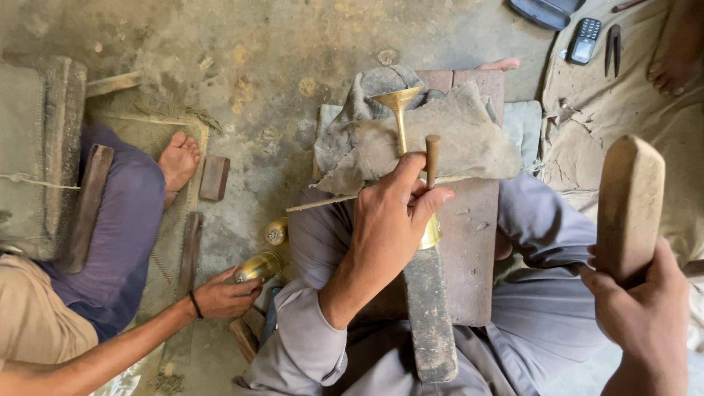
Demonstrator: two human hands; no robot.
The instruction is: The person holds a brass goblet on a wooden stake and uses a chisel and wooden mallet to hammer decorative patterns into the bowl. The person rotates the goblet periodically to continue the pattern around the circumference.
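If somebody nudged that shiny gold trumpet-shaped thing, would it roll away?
Probably: the brass piece has a round flared end and a thin stem, so it looks apt to roll in a curve. Now the left hand pins it on the cloth. Being metal, it is likely stiff and heavyish.

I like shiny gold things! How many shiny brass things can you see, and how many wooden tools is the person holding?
Brass pieces: 3 (brass funnel stem, brass cup, small brass piece)
Wooden tools held: 2 (wooden mallet, wooden punch)
Total: 5

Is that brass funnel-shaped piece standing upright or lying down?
Lying down. The brass piece rests lengthwise on the grey cloth, its flared mouth pointing away, while the left hand steadies its stem.
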